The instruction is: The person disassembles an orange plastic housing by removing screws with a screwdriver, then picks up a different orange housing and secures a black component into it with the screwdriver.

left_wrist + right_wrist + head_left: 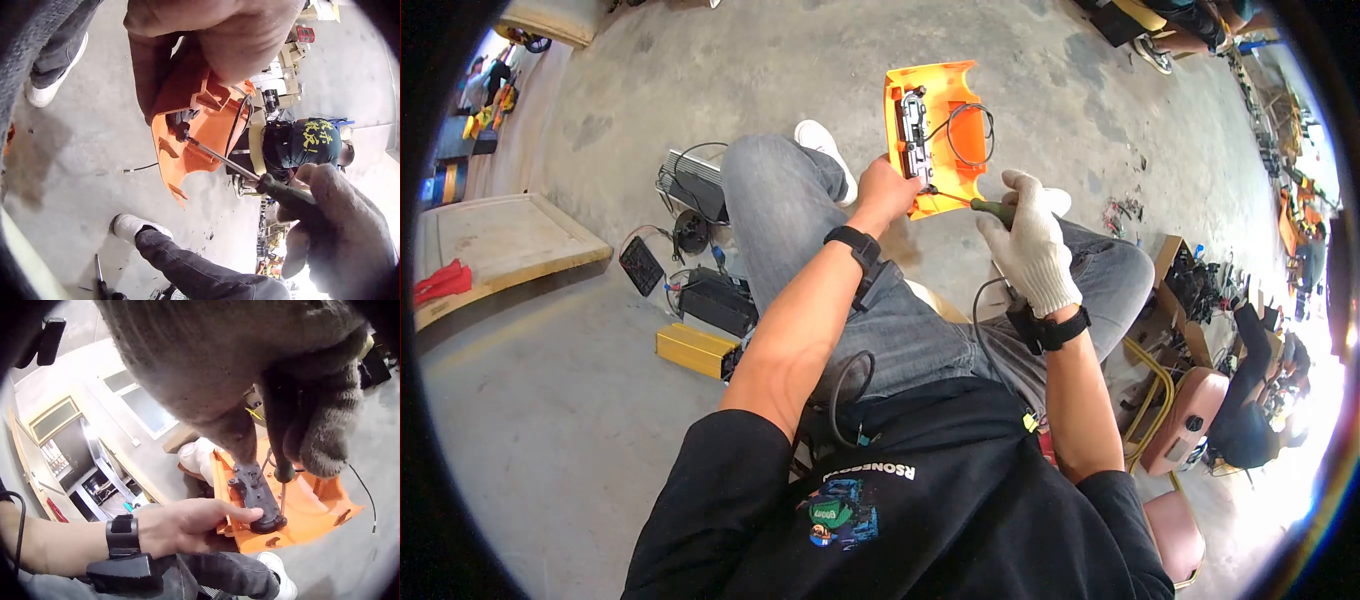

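An orange plastic shell (963,98) is held up over the knees, its inner side facing the person. The bare left hand (887,192) grips its lower left edge, thumb on the black-and-silver part (261,499) fixed inside. In a white knit glove, the right hand (1032,240) holds a dark green screwdriver handle (284,195). The screwdriver's metal shaft (226,161) reaches the end of the dark part, near the left thumb. A thin black cable (992,135) loops over the shell. The glove hides part of the handle in the right wrist view.
Left on the floor lie a gold metal box (690,350), a black box (718,300) and a finned silver unit (690,185). A wooden board (510,245) stands further left. At the right are a cardboard box (1170,262) and a pink padded seat (1187,420). Other people sit beyond.
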`<action>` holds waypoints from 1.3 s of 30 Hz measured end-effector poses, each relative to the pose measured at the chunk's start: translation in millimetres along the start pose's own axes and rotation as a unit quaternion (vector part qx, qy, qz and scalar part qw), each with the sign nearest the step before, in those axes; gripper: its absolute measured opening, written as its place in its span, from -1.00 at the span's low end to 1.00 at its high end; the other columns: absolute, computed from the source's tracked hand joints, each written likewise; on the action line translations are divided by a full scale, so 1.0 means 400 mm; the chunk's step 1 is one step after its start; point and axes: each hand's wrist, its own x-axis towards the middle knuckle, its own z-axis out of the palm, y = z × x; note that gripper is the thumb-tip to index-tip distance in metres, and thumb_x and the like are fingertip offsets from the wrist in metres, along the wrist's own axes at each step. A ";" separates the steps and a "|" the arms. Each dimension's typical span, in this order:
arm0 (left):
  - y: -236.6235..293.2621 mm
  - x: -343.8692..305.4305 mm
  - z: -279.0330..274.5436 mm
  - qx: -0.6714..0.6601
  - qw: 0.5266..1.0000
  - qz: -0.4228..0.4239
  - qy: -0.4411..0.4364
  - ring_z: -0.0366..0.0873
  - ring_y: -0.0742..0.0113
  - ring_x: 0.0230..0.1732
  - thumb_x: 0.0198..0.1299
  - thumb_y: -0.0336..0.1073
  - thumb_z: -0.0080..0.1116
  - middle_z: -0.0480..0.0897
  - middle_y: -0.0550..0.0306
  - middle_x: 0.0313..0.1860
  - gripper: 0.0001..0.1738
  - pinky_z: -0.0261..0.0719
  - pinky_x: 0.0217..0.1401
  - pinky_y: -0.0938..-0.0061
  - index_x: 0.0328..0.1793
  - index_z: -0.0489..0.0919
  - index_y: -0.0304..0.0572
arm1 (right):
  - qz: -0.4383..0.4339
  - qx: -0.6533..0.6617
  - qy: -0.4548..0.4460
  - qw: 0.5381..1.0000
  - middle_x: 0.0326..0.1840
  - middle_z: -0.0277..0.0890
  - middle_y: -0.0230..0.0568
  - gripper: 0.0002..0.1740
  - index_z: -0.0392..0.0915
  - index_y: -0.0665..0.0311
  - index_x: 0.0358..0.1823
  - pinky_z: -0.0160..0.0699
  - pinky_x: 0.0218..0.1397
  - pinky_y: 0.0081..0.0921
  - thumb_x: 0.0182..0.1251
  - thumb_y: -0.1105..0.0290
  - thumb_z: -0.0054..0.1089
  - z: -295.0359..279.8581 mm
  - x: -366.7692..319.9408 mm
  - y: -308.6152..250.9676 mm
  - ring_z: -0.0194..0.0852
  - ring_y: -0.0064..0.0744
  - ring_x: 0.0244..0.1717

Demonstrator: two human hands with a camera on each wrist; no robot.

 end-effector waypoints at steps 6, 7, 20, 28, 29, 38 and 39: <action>0.031 -0.018 -0.021 0.020 1.000 -0.022 -0.011 0.79 0.08 -0.06 0.13 -0.29 0.46 0.81 -0.07 -0.09 -0.62 0.69 0.02 0.27 0.07 0.71 -0.24 | 0.045 -0.015 -0.048 0.998 -0.11 0.67 0.14 -0.45 0.38 0.35 0.30 0.69 -0.08 -0.20 0.35 0.36 0.36 -0.019 0.008 -0.038 0.74 0.08 -0.08; 0.032 -0.020 -0.022 0.020 1.000 -0.020 -0.011 0.79 0.08 -0.06 0.13 -0.29 0.46 0.81 -0.07 -0.09 -0.62 0.69 0.02 0.27 0.07 0.71 -0.24 | 0.081 -0.014 -0.059 0.995 -0.09 0.66 0.14 -0.45 0.38 0.35 0.30 0.69 -0.07 -0.21 0.34 0.37 0.36 -0.022 0.009 -0.045 0.74 0.08 -0.07; 0.013 -0.012 -0.012 0.019 1.000 -0.002 0.007 0.80 0.10 -0.12 0.12 -0.30 0.46 0.81 -0.07 -0.12 -0.63 0.70 -0.02 0.27 0.05 0.72 -0.25 | 0.069 -0.024 -0.033 0.997 -0.15 0.67 0.08 -0.42 0.36 0.32 0.34 0.67 -0.03 -0.20 0.34 0.41 0.35 -0.029 0.002 -0.063 0.74 0.03 -0.07; 0.003 -0.008 -0.009 0.025 1.000 -0.014 0.007 0.80 0.11 -0.10 0.14 -0.29 0.46 0.81 -0.08 -0.11 -0.64 0.69 -0.04 0.28 0.05 0.72 -0.26 | 0.019 -0.047 -0.024 0.998 -0.23 0.70 0.04 -0.42 0.35 0.33 0.35 0.68 -0.08 -0.19 0.37 0.35 0.33 -0.017 0.006 -0.060 0.76 0.03 -0.15; 0.007 -0.010 -0.010 0.029 0.999 -0.013 0.006 0.80 0.11 -0.10 0.14 -0.29 0.46 0.81 -0.08 -0.11 -0.63 0.69 -0.04 0.28 0.05 0.72 -0.27 | 0.092 -0.066 -0.046 0.992 -0.21 0.69 0.03 -0.42 0.35 0.33 0.35 0.68 -0.07 -0.19 0.35 0.38 0.33 -0.025 0.009 -0.075 0.76 0.03 -0.13; 0.006 -0.009 -0.009 0.013 1.000 -0.012 0.007 0.80 0.12 -0.11 0.15 -0.33 0.46 0.82 -0.07 -0.10 -0.64 0.69 -0.03 0.29 0.06 0.71 -0.29 | 0.015 -0.062 -0.011 0.998 -0.26 0.72 0.02 -0.38 0.37 0.32 0.33 0.69 -0.13 -0.18 0.34 0.27 0.39 -0.008 0.002 -0.043 0.76 0.03 -0.21; 0.008 -0.010 -0.011 0.031 0.999 -0.011 0.005 0.80 0.13 -0.11 0.14 -0.33 0.46 0.82 -0.07 -0.10 -0.64 0.70 -0.03 0.29 0.06 0.71 -0.28 | 0.016 -0.061 -0.011 0.998 -0.26 0.72 0.02 -0.38 0.37 0.32 0.33 0.69 -0.13 -0.18 0.34 0.27 0.39 -0.014 0.003 -0.052 0.76 0.03 -0.21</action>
